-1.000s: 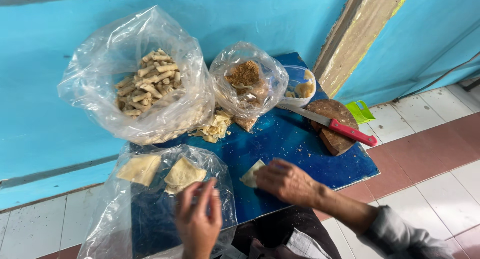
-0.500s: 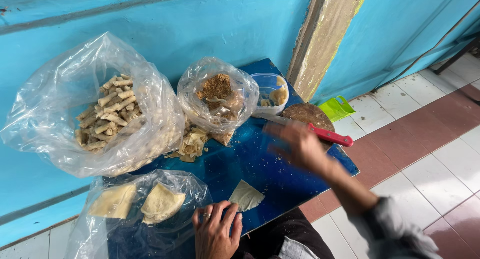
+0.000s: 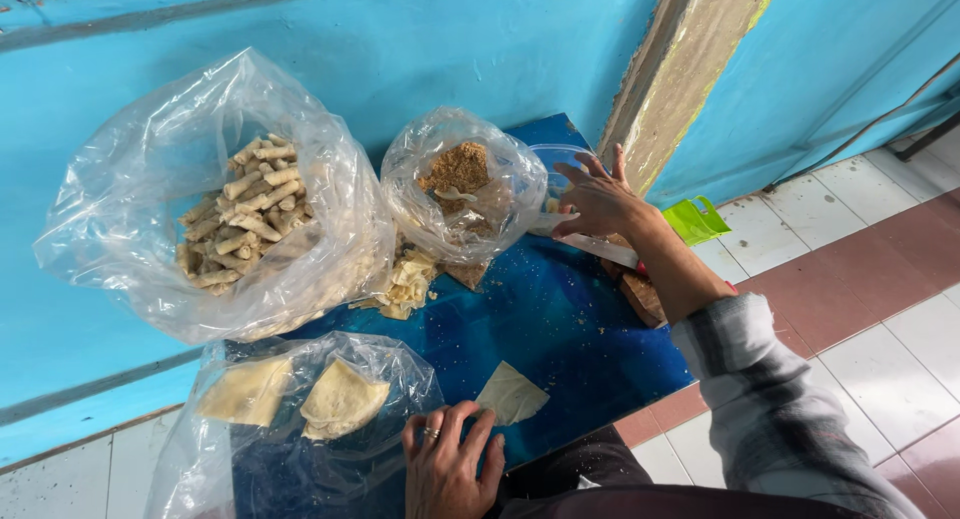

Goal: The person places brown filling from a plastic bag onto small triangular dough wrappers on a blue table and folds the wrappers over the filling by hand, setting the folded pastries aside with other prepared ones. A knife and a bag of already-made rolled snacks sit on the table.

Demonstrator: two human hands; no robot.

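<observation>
Right hand (image 3: 592, 197), fingers spread wide, reaches over clear bowl (image 3: 553, 169) at far right of blue board (image 3: 560, 319). Left hand (image 3: 450, 464) rests flat, fingers loosely spread, touching pastry wrapper (image 3: 510, 394) near edge.

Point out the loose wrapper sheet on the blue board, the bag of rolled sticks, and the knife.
loose wrapper sheet (image 3: 511, 392), head view, middle of the sheet.
bag of rolled sticks (image 3: 240, 214), head view, on the pile inside.
knife (image 3: 600, 247), head view, pale blade below the right hand.
</observation>
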